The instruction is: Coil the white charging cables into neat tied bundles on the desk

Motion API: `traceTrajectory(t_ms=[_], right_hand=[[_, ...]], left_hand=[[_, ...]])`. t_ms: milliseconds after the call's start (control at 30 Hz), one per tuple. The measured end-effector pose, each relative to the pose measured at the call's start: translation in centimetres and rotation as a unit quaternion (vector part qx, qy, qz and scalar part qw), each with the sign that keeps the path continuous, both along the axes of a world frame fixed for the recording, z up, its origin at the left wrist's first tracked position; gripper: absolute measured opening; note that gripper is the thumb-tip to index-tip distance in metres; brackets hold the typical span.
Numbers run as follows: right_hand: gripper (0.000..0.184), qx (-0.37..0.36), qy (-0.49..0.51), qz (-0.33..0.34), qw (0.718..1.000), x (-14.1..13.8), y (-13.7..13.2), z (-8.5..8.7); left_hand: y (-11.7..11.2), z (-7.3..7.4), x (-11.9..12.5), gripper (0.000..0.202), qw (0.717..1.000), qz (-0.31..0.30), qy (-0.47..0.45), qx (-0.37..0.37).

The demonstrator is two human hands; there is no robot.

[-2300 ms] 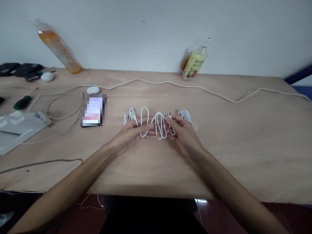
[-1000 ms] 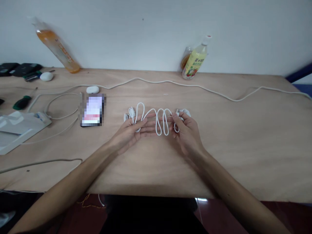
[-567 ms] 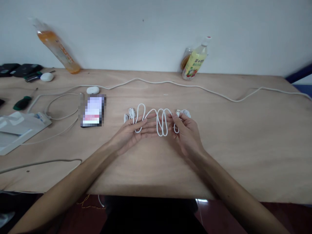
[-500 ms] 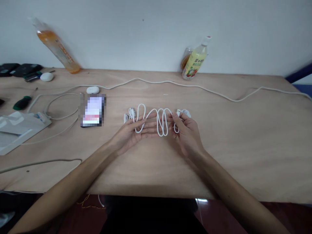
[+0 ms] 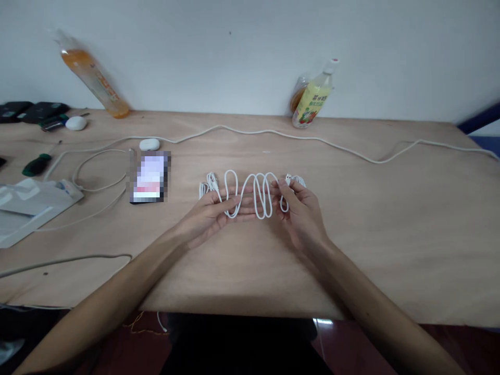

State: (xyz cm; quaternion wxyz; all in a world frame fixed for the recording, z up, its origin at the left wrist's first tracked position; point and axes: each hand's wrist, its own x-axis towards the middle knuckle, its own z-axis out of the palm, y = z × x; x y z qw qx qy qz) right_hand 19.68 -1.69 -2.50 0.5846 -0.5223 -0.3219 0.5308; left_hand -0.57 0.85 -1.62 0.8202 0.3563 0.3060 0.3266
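White cable [image 5: 255, 197], head view: strung between the two hands above the near-middle part of the wooden table [image 5: 371, 234], bent into several narrow upright loops.

Left hand [image 5: 207, 214]: thumb laid over the cable, trapping it against the fingers; the fingers reach out nearly straight behind the loops, towards the other hand. Right hand [image 5: 307, 214]: thumb and forefinger pinched together on the cable, no gap visible; a plug with a metal end [image 5: 288, 177] juts up just beyond the fingertips. Curl of its lower fingers partly hidden.

Just past the left hand: coiled white cable [image 5: 212, 182]. Behind the right hand: a second white bundle [image 5: 300, 180], partly covered; whether it touches the hand cannot be told.

Surroundings: phone [image 5: 150, 177], pixelated screen, left of the left hand; white case [image 5: 149, 144] just behind it. Long pale cord [image 5: 250, 132] runs across the table further back. Orange-drink bottle [image 5: 94, 80] and yellow-labelled bottle [image 5: 314, 101] stand near the wall.
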Motion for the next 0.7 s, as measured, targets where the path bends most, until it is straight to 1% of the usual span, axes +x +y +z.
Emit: traceTrajectory(t_ms=[133,267,400,700], right_hand=[[0.05,0.006,0.006,-0.004,1.0,-0.1,0.0,0.0],[0.052,0.002,0.011,0.0,1.0,-0.14,0.01,0.04],[0.049,0.001,0.001,0.001,1.0,-0.15,0.02,0.09],[0.05,-0.007,0.007,0.002,1.0,-0.17,0.05,0.36]], left_hand=[[-0.01,0.42,-0.03,0.028,0.999,0.004,0.039,-0.01],[0.01,0.57,0.0,0.025,0.998,0.004,0.06,-0.002],[0.06,0.38,-0.04,0.023,0.998,0.0,0.066,0.004],[0.23,-0.22,-0.28,0.018,0.997,0.004,0.079,0.008]])
